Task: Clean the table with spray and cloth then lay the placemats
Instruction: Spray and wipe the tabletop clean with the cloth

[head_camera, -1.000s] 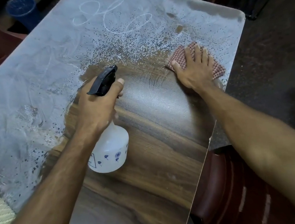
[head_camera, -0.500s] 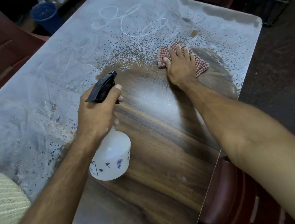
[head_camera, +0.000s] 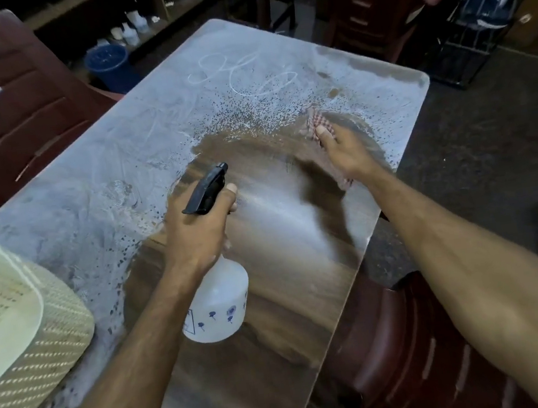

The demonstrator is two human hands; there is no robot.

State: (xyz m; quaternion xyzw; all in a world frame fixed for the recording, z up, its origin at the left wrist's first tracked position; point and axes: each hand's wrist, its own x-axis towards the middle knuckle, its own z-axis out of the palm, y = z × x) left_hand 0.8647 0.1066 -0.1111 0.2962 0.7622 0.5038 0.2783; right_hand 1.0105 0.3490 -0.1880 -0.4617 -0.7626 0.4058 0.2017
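Observation:
A wooden table [head_camera: 285, 305] is coated in pale dust, with a wiped brown patch in the middle. My left hand [head_camera: 198, 227] grips the neck of a white spray bottle [head_camera: 219, 304] with a black trigger head [head_camera: 206, 188], held above the wiped patch. My right hand [head_camera: 343, 152] holds a red checked cloth [head_camera: 316, 122] against the table near the far right edge of the patch; the hand and cloth are blurred. Dark spray droplets speckle the dust beyond the patch.
A cream woven basket [head_camera: 20, 339] sits at the near left of the table. Dark red plastic chairs stand at the left [head_camera: 6, 112], the near right [head_camera: 418, 338] and behind the far end. A blue bucket [head_camera: 108, 65] is on the floor at the back.
My right hand has drawn the cloth back toward me over the right side of the table. The view has pulled back, showing more of the basket and room. My left hand still holds the bottle.

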